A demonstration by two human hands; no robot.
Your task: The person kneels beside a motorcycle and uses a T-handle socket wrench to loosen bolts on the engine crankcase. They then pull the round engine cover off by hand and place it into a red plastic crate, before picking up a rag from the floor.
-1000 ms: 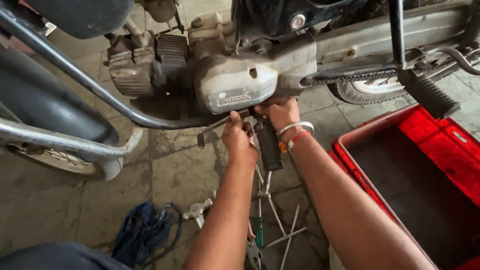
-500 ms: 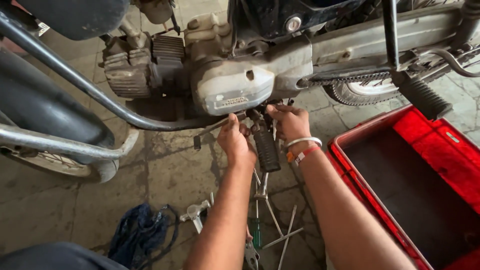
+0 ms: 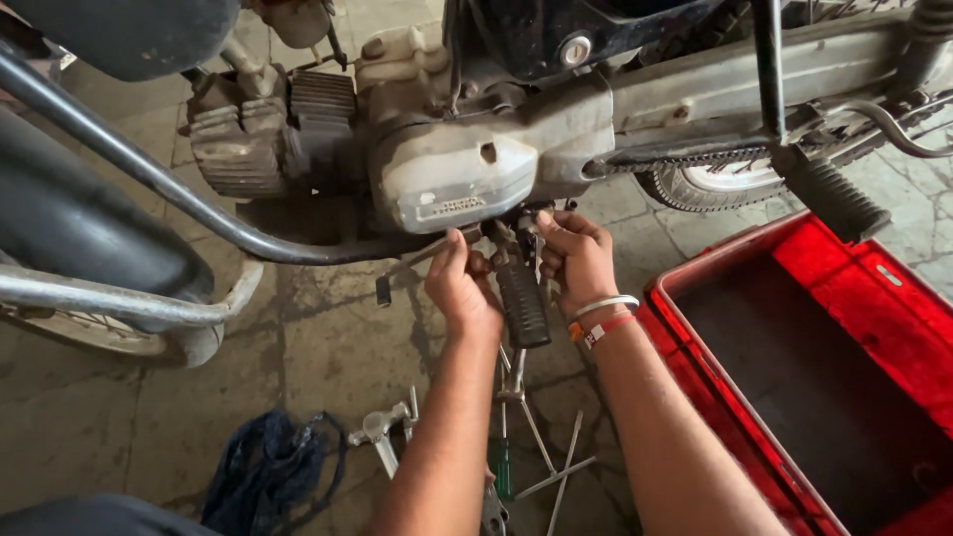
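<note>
Reaching under the motorcycle engine [image 3: 467, 179] at frame centre, I have both hands at the black ribbed footpeg [image 3: 521, 298]. My left hand [image 3: 462, 288] sits just left of the peg, fingers curled up at the metal linkage beneath the engine cover; whether that grip is closed on any part I cannot tell. My right hand [image 3: 576, 258] sits just right of the peg's upper end, fingers bent round the bracket there; its hold is likewise hidden. One silver bangle and one red band [image 3: 601, 320] circle the right wrist.

Containers: one red plastic crate [image 3: 695, 288] at lower right of the frame, interior dark, nothing visible inside.

Count: one second footpeg [image 3: 829, 194] at upper right; one drive chain [image 3: 685, 159]; one rear tyre [image 3: 695, 189] behind it; one front tyre [image 3: 109, 333] at left; one green-handled screwdriver [image 3: 503, 471] and several bare metal rods and wrenches [image 3: 536, 447] lying loose at bottom centre; one dark blue rag [image 3: 268, 471] at lower left.

Surface: a stained, cracked paved floor [image 3: 328, 347], oil-marked beneath the engine. The room beyond is not visible.
</note>
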